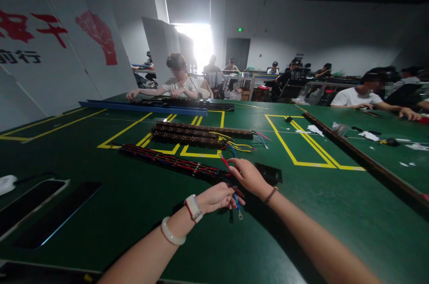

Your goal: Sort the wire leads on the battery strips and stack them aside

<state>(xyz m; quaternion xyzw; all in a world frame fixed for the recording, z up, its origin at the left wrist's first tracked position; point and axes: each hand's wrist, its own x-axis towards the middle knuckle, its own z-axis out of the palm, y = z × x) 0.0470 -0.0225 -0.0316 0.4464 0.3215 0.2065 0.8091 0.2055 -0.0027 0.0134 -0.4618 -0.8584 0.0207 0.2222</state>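
Note:
My left hand, with a watch and a pale bangle at its wrist, is closed around a blue wire. The wire's ring terminal points down past my fingers. Just to the right, my right hand pinches a red wire, whose metal lug sticks up to the left. Both wires are at the near end of a long dark strip assembly with red and blue wires along it. My fingers hide where they join it. A small black flat part lies beyond my right hand.
Behind are more dark strips with yellow, red and blue leads. Two flat dark panels lie at left. A long brown strip runs along the right, near paper scraps. Co-workers sit across the green table, one behind a blue rail.

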